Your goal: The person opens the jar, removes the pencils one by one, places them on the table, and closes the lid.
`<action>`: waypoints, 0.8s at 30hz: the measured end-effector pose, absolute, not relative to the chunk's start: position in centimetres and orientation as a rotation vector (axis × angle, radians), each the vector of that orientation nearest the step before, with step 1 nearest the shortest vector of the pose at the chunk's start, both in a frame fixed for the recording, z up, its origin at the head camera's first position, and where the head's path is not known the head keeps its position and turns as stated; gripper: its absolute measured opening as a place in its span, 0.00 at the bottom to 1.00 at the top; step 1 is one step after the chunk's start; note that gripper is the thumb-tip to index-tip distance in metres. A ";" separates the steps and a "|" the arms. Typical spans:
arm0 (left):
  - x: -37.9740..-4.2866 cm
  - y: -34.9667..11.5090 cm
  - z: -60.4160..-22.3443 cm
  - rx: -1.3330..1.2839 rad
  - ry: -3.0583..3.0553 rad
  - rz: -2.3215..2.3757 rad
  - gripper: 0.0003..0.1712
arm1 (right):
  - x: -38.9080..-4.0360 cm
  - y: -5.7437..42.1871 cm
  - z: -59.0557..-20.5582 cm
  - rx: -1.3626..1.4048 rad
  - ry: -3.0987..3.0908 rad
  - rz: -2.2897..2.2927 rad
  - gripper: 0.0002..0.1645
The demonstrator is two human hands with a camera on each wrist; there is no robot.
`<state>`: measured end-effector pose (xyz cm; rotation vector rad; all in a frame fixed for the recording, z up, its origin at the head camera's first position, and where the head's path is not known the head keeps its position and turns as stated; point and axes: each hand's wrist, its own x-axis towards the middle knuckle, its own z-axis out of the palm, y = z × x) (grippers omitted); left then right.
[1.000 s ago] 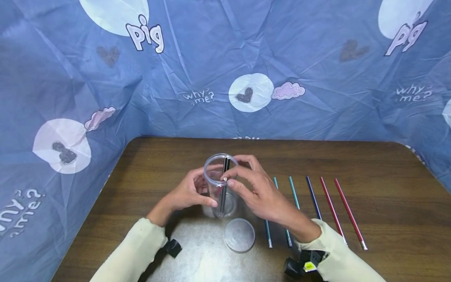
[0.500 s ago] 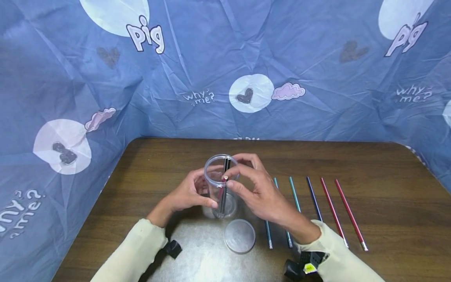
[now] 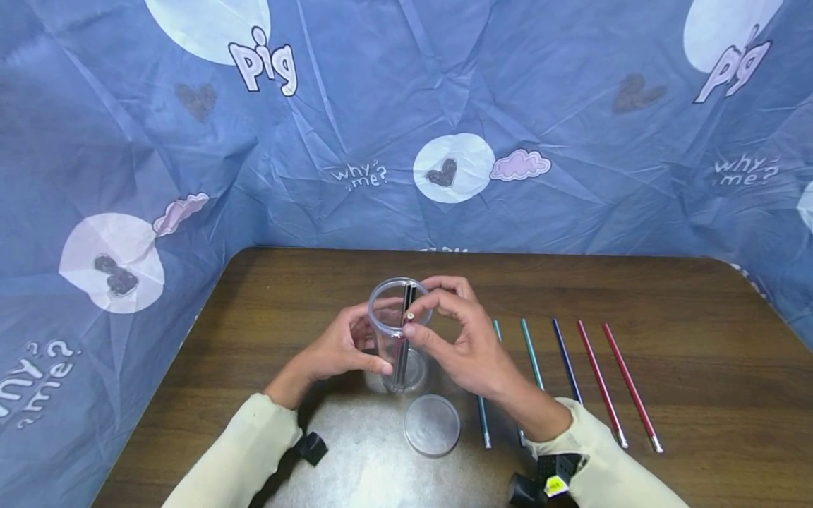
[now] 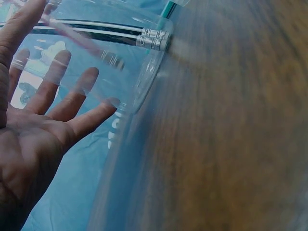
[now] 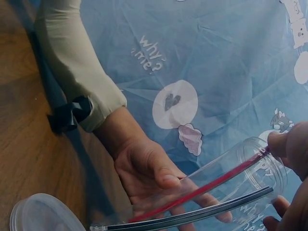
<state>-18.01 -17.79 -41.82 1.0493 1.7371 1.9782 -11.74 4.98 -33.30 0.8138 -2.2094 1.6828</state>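
Observation:
A clear plastic jar (image 3: 387,346) stands upright on the table. My left hand (image 3: 346,343) holds it from the left, thumb on the near side and fingers spread behind, as the left wrist view shows. Inside lean two black pencils (image 4: 103,34), eraser ends down. A red pencil (image 5: 207,186) slants inside the jar too, its eraser end (image 4: 113,59) blurred in the left wrist view. At the rim my right hand (image 3: 466,343) pinches the red pencil's top between thumb and index finger; its other fingers reach round the rim's far right side.
A round translucent lid (image 3: 432,425) lies in front of the jar. Right of it several pencils lie in a spaced row: teal (image 3: 531,353), dark blue (image 3: 565,358) and red (image 3: 631,384), some partly under my right forearm. Blue printed cloth (image 3: 356,106) hangs behind the table.
The red pencil's top end has shifted slightly right and away along the rim, with my right fingers following it. My left hand and the jar have stayed in place.

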 end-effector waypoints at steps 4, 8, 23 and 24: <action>-17.9 -17.7 -41.7 1.025 1.745 1.976 0.52 | -11.8 5.0 -33.4 0.803 -2.173 1.663 0.08; -17.8 -17.7 -41.7 1.009 1.755 1.974 0.52 | -11.8 5.0 -33.4 0.782 -2.149 1.639 0.08; -17.8 -17.7 -41.6 1.004 1.751 1.973 0.53 | -12.2 5.2 -32.9 0.866 -1.936 1.755 0.08; -17.8 -17.7 -41.6 1.008 1.750 1.972 0.53 | -12.2 5.2 -32.9 0.876 -1.909 1.772 0.08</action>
